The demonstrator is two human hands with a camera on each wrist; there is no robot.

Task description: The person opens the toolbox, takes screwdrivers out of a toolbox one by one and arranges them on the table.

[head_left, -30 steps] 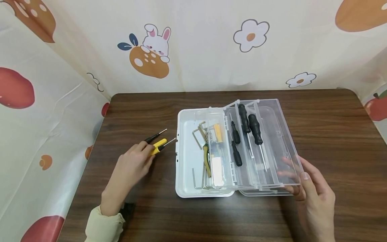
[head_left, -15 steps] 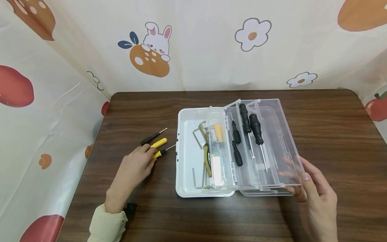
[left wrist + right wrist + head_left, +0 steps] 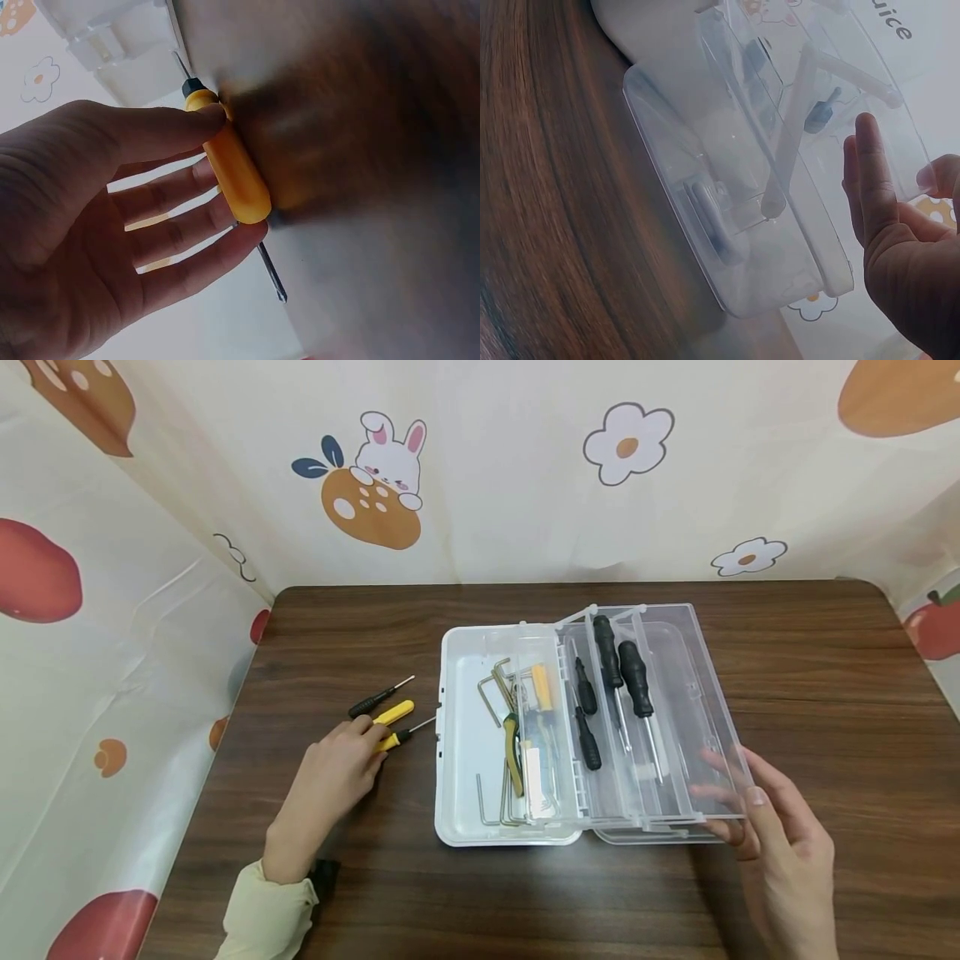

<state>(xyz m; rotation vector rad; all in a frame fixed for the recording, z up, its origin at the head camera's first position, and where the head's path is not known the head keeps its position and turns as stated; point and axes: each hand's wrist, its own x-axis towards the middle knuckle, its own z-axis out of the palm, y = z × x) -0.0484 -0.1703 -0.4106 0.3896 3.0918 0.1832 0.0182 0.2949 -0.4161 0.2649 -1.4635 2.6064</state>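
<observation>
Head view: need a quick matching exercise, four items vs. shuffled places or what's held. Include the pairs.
Column 1
1. left hand
2. right hand
3. L-shaped keys
4. two large black screwdrivers

Column 2
A. lying in the white box
B. holding the edge of the clear tray
C. lying in the clear tray
D. holding a yellow-handled screwdriver

Pairs: 1-D, 2-B, 3-A, 4-C

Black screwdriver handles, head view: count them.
5: one handle on the table by the left hand; two small ones and two large ones in the clear tray. More may be hidden.
</observation>
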